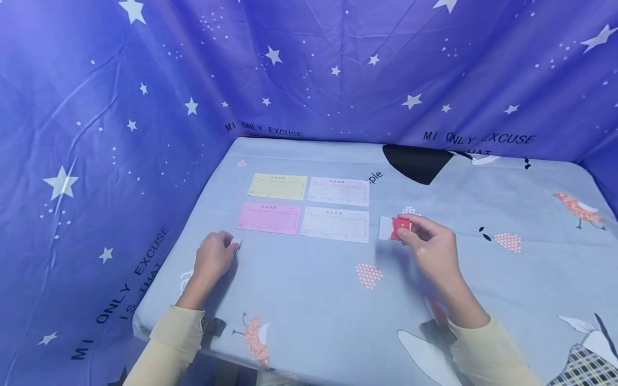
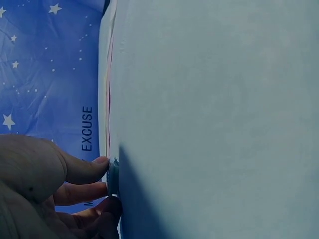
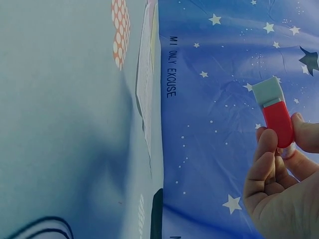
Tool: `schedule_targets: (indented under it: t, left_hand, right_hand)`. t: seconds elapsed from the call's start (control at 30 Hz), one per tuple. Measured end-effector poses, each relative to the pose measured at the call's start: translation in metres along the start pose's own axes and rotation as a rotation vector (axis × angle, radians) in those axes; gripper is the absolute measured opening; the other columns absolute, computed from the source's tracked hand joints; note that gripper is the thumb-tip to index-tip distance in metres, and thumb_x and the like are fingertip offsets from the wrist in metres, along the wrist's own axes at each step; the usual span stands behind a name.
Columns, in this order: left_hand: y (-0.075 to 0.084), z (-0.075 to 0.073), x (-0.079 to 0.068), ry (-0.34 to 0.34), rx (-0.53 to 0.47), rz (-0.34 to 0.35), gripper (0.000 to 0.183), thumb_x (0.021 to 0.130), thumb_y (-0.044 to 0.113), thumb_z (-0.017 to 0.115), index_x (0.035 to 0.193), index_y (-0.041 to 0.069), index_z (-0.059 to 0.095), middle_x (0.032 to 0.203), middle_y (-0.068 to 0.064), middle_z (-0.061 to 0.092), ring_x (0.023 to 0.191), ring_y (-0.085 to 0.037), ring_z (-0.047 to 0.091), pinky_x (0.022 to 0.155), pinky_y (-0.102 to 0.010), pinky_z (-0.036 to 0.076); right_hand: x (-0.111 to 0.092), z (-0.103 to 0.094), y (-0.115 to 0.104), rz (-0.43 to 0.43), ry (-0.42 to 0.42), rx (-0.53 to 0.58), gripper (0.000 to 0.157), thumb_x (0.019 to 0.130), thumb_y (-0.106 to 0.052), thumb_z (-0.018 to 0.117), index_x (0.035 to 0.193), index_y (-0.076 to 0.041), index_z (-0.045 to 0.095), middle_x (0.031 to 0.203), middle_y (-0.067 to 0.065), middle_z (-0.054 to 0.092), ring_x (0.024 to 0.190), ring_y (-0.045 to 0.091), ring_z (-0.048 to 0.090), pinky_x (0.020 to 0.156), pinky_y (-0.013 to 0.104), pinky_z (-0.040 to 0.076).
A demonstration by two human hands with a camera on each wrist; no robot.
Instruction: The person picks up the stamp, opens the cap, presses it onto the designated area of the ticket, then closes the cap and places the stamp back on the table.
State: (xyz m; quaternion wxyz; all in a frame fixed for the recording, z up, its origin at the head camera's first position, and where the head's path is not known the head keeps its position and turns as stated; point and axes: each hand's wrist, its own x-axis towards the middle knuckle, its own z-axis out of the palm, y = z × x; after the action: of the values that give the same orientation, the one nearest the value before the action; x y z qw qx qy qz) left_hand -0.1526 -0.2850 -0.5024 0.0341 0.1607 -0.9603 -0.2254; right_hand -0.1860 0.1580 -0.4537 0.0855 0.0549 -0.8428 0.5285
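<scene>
My right hand (image 1: pixel 434 252) pinches a small red object with a pale, block-like end (image 3: pixel 278 119) between thumb and fingers, raised above the cloth. It lies right of the printed slips, with the pale end pointing left; its exact kind is unclear. My left hand (image 1: pixel 214 257) is low at the left side of the table, where thumb and fingers pinch a small pale, bluish piece (image 2: pixel 113 177), mostly covered by the fingertips. Ahead of the hands lie a yellow slip (image 1: pixel 277 187), a pink slip (image 1: pixel 267 218) and two white slips (image 1: pixel 335 224), flat and laid out in two rows.
A light blue patterned cloth (image 1: pixel 309 300) covers the table, printed with hearts, birds and a black shape. Purple-blue curtains (image 1: pixel 328 69) with white stars hang along the back and left sides. The table's front edge runs just below the forearms.
</scene>
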Motion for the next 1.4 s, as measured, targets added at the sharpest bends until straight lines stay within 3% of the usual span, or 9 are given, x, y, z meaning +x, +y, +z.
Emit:
schedule_targets:
  t: [0.2,0.43,0.67,0.83,1.07,1.4]
  left_hand:
    - [0.006,-0.001,0.001,0.012,0.04,0.046,0.028,0.095,0.015,0.067,0.108,-0.009,0.068,0.099,-0.024,0.064,0.095,-0.042,0.061,0.082,-0.055,0.049]
    - [0.016,-0.007,-0.001,0.05,0.139,0.09,0.032,0.096,0.019,0.068,0.115,-0.006,0.068,0.101,-0.024,0.064,0.092,-0.044,0.064,0.077,-0.056,0.051]
    - [0.051,-0.016,0.006,0.06,0.184,0.192,0.032,0.095,0.022,0.067,0.116,-0.003,0.068,0.099,-0.021,0.064,0.089,-0.04,0.063,0.071,-0.054,0.052]
    - [0.078,-0.015,0.017,0.027,0.181,0.254,0.031,0.095,0.021,0.068,0.116,-0.002,0.069,0.099,-0.02,0.066,0.089,-0.038,0.064,0.07,-0.052,0.053]
    - [0.114,-0.006,0.034,-0.056,0.165,0.309,0.032,0.095,0.022,0.067,0.118,0.001,0.07,0.108,-0.02,0.068,0.1,-0.038,0.065,0.079,-0.053,0.053]
    - [0.142,0.02,0.059,-0.249,0.161,0.366,0.036,0.094,0.025,0.069,0.124,0.005,0.069,0.111,-0.016,0.064,0.094,-0.028,0.06,0.082,-0.043,0.052]
  right_hand:
    - [0.001,-0.006,-0.003,0.012,0.006,0.0,0.032,0.096,-0.015,0.07,0.128,-0.009,0.07,0.084,0.008,0.066,0.075,0.015,0.06,0.06,0.02,0.046]
    - [0.001,-0.01,-0.008,0.008,0.007,0.001,0.032,0.096,-0.014,0.07,0.127,-0.007,0.07,0.084,0.011,0.065,0.075,0.017,0.061,0.06,0.02,0.047]
    - [-0.001,-0.015,-0.009,0.023,0.011,0.01,0.033,0.096,-0.014,0.07,0.127,-0.007,0.069,0.085,0.01,0.066,0.076,0.014,0.061,0.059,0.021,0.047]
    - [-0.001,-0.016,-0.008,0.004,0.024,0.01,0.031,0.095,-0.013,0.07,0.126,-0.007,0.071,0.079,0.011,0.065,0.074,0.015,0.061,0.06,0.022,0.046]
    - [-0.001,-0.016,-0.01,0.007,0.035,-0.003,0.029,0.096,-0.011,0.069,0.124,-0.006,0.071,0.079,0.012,0.065,0.073,0.012,0.062,0.063,0.023,0.047]
    - [-0.004,-0.013,-0.012,0.08,-0.014,-0.004,0.032,0.098,-0.014,0.068,0.128,-0.007,0.068,0.09,0.012,0.067,0.08,0.015,0.065,0.071,0.024,0.048]
